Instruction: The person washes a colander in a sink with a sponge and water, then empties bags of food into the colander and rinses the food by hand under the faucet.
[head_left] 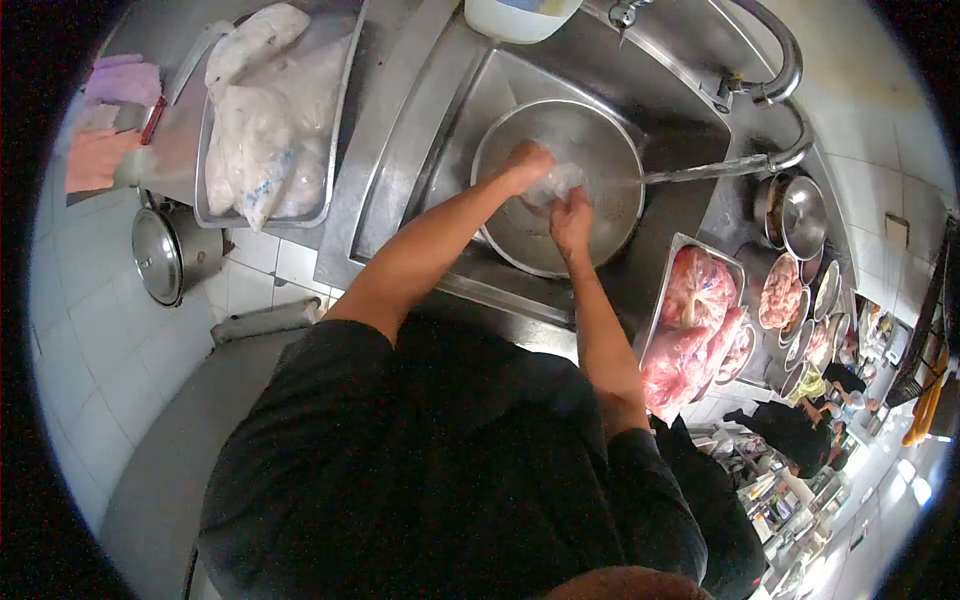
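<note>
A wide metal bowl (612,130) stands in the steel sink (690,120). Over it, my left hand (527,166) is closed at the edge of a translucent, whitish thing (568,178) that looks like thin plastic. My right hand (572,222) grips the same piece from the near side, fingers curled. Its exact kind is hard to make out. From the curved faucet (790,155) a stream of water (700,172) runs leftward in the view into the bowl, close to my right hand.
Left of the sink, a metal tray (340,120) carries whitish plastic bags; a knife (190,70) and cloths (100,160) lie beyond. At right, another tray (678,245) holds bagged red meat, beside several metal bowls (803,218). A lidded pot (160,255) stands low left. Co-workers (790,435) are far right.
</note>
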